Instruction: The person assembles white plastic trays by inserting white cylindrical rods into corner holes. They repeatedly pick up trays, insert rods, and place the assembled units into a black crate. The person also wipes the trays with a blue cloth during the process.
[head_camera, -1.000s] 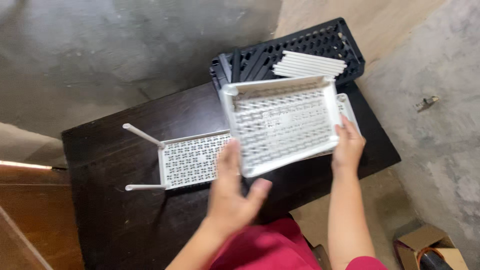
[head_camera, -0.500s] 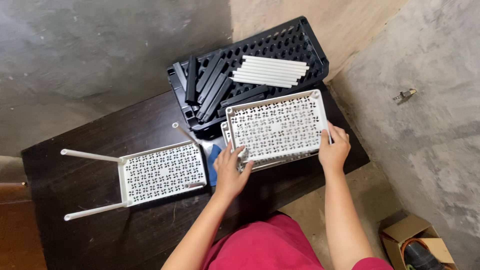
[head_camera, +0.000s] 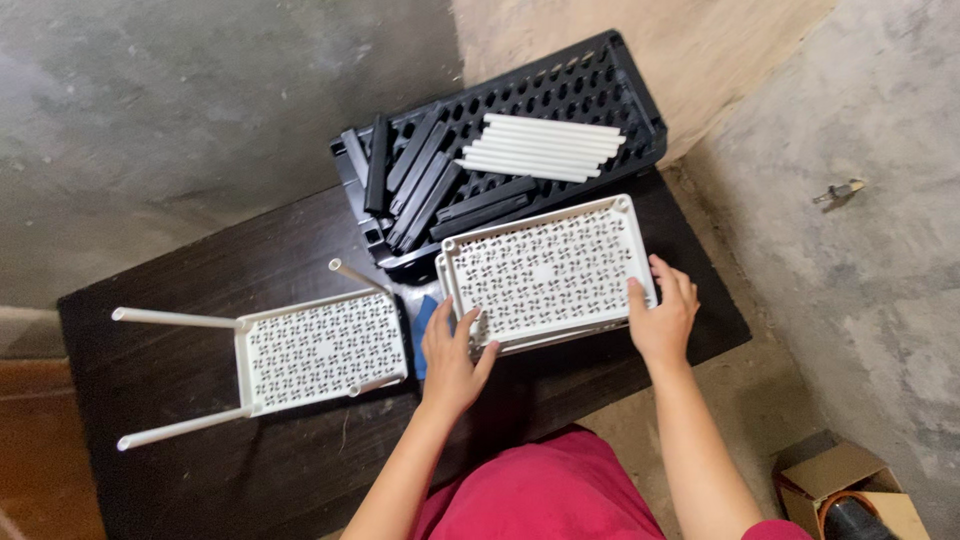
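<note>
Landmark: perforated tray stack (head_camera: 545, 272), on tabletop (head_camera: 200, 480) toward its right end. Left hand (head_camera: 452, 350) at stack's near-left corner, right hand (head_camera: 662, 315) at its near-right corner. Crate (head_camera: 610, 85) just behind stack; loose bars (head_camera: 430, 180) and tubes (head_camera: 545, 148) inside crate. Legged shelf (head_camera: 320, 350) left of stack, legs pointing further left. Cardboard box (head_camera: 850, 490) on floor, right of and nearer than stack.
</note>
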